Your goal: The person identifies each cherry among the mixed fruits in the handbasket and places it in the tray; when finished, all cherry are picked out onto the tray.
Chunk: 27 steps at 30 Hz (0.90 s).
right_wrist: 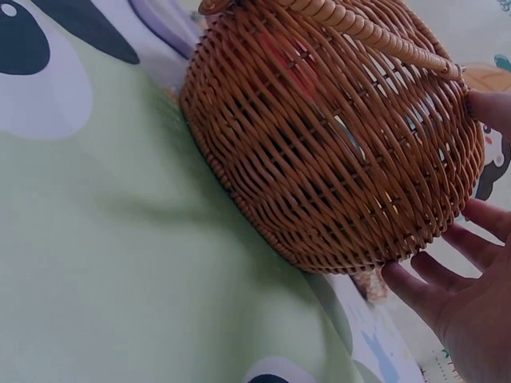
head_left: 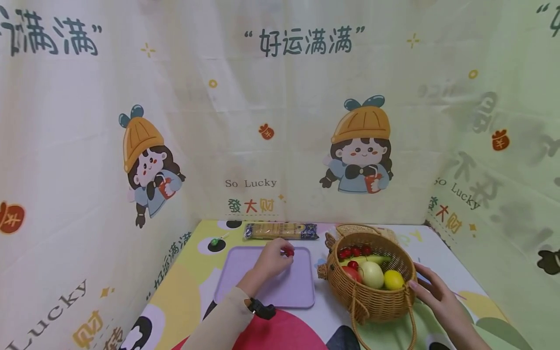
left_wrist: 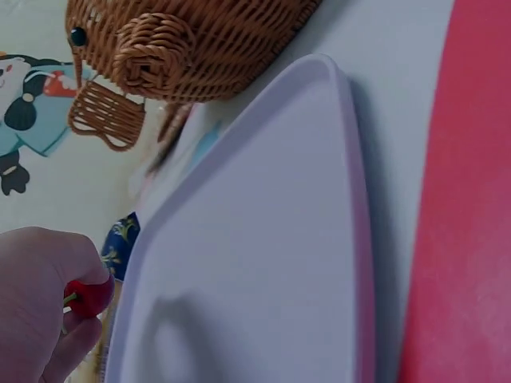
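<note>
Over the lilac tray [head_left: 245, 296], my left hand [head_left: 273, 258] pinches a red cherry [left_wrist: 94, 297] between thumb and fingers. Its green stem shows in the left wrist view. To the right of the tray stands a pig-shaped wicker basket [head_left: 385, 306]. It holds several small red fruits [head_left: 355, 251], a banana [head_left: 379, 260], a pale round fruit [head_left: 371, 275], a yellow lemon [head_left: 393, 280] and a red fruit [head_left: 352, 274] partly hidden. My right hand [head_left: 442, 296] touches the basket's right side, its fingers [right_wrist: 411, 289] spread and fairly straight against the weave, the thumb at the rim.
Behind the tray lies a long pack of noodles [head_left: 281, 230]. A small green object [head_left: 214, 241] with a pale stick is at the back left. The basket's handle [head_left: 413, 325] hangs down in front. Printed curtains [head_left: 280, 146] enclose the patterned table.
</note>
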Available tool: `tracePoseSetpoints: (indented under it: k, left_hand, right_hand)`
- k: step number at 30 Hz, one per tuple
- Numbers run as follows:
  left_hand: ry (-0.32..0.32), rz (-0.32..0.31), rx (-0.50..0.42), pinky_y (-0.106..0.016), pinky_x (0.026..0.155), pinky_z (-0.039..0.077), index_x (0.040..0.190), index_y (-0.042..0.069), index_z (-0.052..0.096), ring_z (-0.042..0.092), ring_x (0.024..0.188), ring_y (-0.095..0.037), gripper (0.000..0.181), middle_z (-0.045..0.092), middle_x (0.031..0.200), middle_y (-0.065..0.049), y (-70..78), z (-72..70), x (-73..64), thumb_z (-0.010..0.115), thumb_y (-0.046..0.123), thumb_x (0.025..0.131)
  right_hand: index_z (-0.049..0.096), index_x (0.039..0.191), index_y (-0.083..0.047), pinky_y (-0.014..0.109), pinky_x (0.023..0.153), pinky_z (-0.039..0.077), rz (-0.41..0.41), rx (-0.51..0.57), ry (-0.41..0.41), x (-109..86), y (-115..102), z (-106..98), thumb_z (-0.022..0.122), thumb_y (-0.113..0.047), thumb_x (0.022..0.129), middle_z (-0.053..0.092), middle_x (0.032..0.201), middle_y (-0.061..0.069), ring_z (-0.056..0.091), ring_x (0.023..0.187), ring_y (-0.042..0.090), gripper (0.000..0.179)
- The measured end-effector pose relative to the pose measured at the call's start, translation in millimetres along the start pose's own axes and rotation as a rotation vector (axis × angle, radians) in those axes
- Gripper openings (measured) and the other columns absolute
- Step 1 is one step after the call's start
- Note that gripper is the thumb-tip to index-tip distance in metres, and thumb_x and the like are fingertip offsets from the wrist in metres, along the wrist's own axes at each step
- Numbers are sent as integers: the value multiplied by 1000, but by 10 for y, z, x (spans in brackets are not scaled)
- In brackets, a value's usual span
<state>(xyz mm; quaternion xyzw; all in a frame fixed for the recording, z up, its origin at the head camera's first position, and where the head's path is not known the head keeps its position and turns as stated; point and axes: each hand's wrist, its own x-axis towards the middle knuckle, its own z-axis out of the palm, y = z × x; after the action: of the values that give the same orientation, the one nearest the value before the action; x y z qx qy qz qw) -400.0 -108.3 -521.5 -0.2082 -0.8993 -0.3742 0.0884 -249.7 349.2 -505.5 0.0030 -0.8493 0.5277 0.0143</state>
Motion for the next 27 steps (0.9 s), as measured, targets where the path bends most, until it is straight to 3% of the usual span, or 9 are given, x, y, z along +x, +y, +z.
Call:
tracePoseSetpoints:
  k: [4, 16, 27]
  left_hand:
    - [-15, 3, -1, -36, 94, 65, 117, 4, 82, 74, 102, -17, 25, 77, 111, -4, -25, 87, 32, 83, 5, 93]
    - [-24, -5, -11, -40, 94, 66, 117, 0, 81, 77, 103, -24, 26, 79, 112, -11, 12, 190, 58, 83, 0, 92]
    - [10, -7, 18, -31, 88, 64, 111, 5, 83, 72, 95, -14, 22, 73, 109, -4, -52, 259, 50, 85, 2, 90]
  right_hand:
    - [23, 176, -7, 18, 93, 56, -17, 8, 4, 2, 9, 11, 53, -40, 118, 29, 177, 30, 39, 113, -33, 72]
    - [22, 176, -8, 15, 91, 55, -4, -4, 10, -7, 11, 13, 53, -41, 118, 29, 178, 31, 37, 112, -34, 74]
    - [22, 176, -8, 15, 92, 54, -1, 8, 13, -26, 8, 19, 53, -41, 118, 27, 178, 32, 38, 112, -34, 73]
